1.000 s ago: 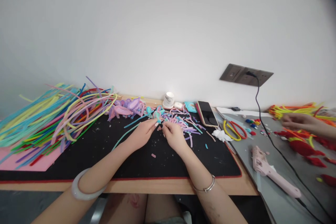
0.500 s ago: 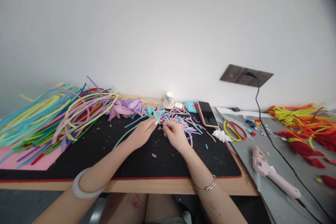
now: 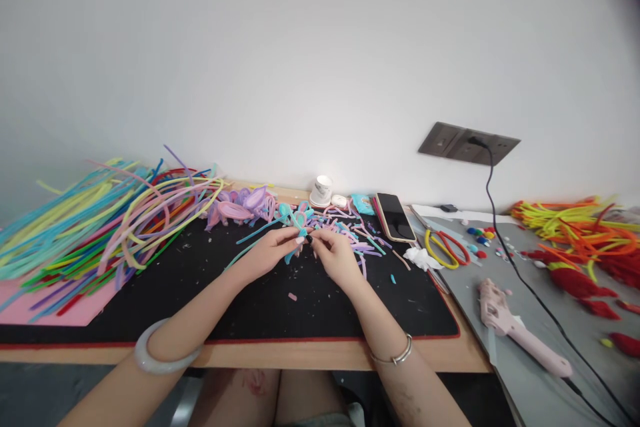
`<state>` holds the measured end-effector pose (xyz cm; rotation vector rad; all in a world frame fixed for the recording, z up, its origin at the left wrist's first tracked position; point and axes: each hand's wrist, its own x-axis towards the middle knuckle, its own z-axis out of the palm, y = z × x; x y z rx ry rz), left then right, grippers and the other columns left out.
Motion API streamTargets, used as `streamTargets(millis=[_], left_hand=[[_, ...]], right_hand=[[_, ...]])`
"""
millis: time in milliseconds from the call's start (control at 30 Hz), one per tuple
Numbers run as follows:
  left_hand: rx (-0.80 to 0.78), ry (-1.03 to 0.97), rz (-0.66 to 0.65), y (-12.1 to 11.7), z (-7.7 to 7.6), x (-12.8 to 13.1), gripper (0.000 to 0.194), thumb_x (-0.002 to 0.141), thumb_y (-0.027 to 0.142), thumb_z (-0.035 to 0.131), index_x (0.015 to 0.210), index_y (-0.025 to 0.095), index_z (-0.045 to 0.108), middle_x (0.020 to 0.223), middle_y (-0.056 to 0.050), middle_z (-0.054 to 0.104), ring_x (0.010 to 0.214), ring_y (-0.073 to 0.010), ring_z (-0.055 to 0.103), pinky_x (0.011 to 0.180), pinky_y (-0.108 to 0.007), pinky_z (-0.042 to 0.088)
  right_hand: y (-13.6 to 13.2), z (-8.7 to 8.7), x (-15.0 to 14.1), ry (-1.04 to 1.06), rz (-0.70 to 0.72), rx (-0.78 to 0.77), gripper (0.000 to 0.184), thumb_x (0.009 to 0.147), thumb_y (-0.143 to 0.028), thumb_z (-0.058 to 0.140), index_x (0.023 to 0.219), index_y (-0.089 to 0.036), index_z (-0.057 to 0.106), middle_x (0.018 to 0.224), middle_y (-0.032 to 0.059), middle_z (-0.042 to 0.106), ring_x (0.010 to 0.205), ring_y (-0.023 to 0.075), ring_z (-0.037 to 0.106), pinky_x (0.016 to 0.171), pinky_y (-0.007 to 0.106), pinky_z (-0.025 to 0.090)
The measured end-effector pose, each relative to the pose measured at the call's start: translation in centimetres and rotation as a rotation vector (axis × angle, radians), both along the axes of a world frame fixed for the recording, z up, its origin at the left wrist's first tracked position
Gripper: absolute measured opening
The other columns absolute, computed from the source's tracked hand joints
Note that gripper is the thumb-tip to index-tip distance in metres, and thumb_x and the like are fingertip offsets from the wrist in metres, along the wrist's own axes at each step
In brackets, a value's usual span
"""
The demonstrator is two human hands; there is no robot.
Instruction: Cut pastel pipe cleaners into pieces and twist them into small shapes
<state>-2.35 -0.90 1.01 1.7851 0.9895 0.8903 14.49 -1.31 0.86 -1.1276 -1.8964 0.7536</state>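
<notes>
My left hand (image 3: 273,250) and my right hand (image 3: 334,257) meet over the black mat, fingertips pinched close together. Between them is a turquoise pipe cleaner (image 3: 290,256), partly hidden by the fingers. Both hands look closed on it. Just beyond the fingertips lie turquoise pipe-cleaner loops (image 3: 295,213). Cut pink, purple and blue pipe-cleaner pieces (image 3: 367,247) are scattered past my right hand. Pink and purple looped pipe-cleaner shapes (image 3: 243,205) lie behind my left hand.
Long coloured pipe cleaners (image 3: 100,227) are heaped at the left. A white cup (image 3: 321,191) and a phone (image 3: 395,217) stand near the wall. To the right are scissors (image 3: 447,250), a pink glue gun (image 3: 520,330) with its cable, and orange and yellow pipe cleaners (image 3: 575,227).
The fingertips have shifted slightly down. A bent turquoise piece now shows below my left fingers, and the long strand under my left hand shows less.
</notes>
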Motion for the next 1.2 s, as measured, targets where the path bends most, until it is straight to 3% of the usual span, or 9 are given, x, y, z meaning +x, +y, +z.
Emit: streamTargets(millis=[167, 300, 500, 800, 1200], left_hand=[[-0.269, -0.283, -0.068, -0.1, -0.7, -0.1, 0.039, 0.083, 0.042, 0.041, 0.109, 0.016, 0.053, 0.077, -0.004, 0.056, 0.069, -0.0158, 0.054, 0.069, -0.029, 0.043], [-0.389, -0.409, -0.088, 0.1, -1.3, 0.0, 0.043, 0.082, 0.043, 0.043, 0.115, 0.017, 0.051, 0.069, -0.001, 0.054, 0.059, -0.0128, 0.053, 0.061, -0.027, 0.044], [-0.447, -0.437, -0.069, 0.3, -1.6, 0.1, 0.041, 0.079, 0.043, 0.048, 0.106, 0.013, 0.058, 0.056, 0.002, 0.048, 0.050, -0.0106, 0.049, 0.050, -0.024, 0.043], [-0.468, -0.415, -0.037, 0.2, -1.5, 0.2, 0.041, 0.078, 0.039, 0.048, 0.106, 0.012, 0.058, 0.050, 0.004, 0.044, 0.041, -0.0087, 0.045, 0.041, -0.021, 0.041], [-0.475, -0.450, -0.026, 0.0, -1.0, 0.5, 0.027, 0.078, 0.031, 0.048, 0.099, 0.015, 0.053, 0.059, 0.004, 0.046, 0.039, -0.0058, 0.041, 0.039, -0.019, 0.037]], right_hand=[[-0.1, 0.2, 0.0, -0.061, 0.027, 0.048, 0.020, 0.081, -0.018, 0.041, 0.071, -0.017, 0.059, 0.056, -0.0014, 0.051, 0.055, 0.0112, 0.049, 0.056, 0.021, 0.037], [-0.2, 0.3, -0.1, -0.102, 0.078, 0.108, 0.019, 0.080, -0.015, 0.043, 0.071, -0.017, 0.060, 0.061, -0.0006, 0.056, 0.059, 0.0114, 0.052, 0.060, 0.021, 0.037], [-0.4, 0.3, -0.4, -0.187, 0.099, 0.165, 0.019, 0.080, -0.014, 0.044, 0.073, -0.017, 0.061, 0.071, 0.0018, 0.061, 0.068, 0.0125, 0.056, 0.066, 0.021, 0.038], [-0.4, 0.1, -0.4, -0.203, 0.102, 0.215, 0.020, 0.082, -0.013, 0.043, 0.078, -0.017, 0.062, 0.078, 0.0041, 0.064, 0.075, 0.0136, 0.058, 0.069, 0.022, 0.040], [-0.2, -0.4, -0.3, -0.131, 0.043, 0.264, 0.021, 0.083, -0.016, 0.042, 0.082, -0.017, 0.063, 0.080, 0.0058, 0.065, 0.076, 0.0158, 0.059, 0.069, 0.025, 0.042]])
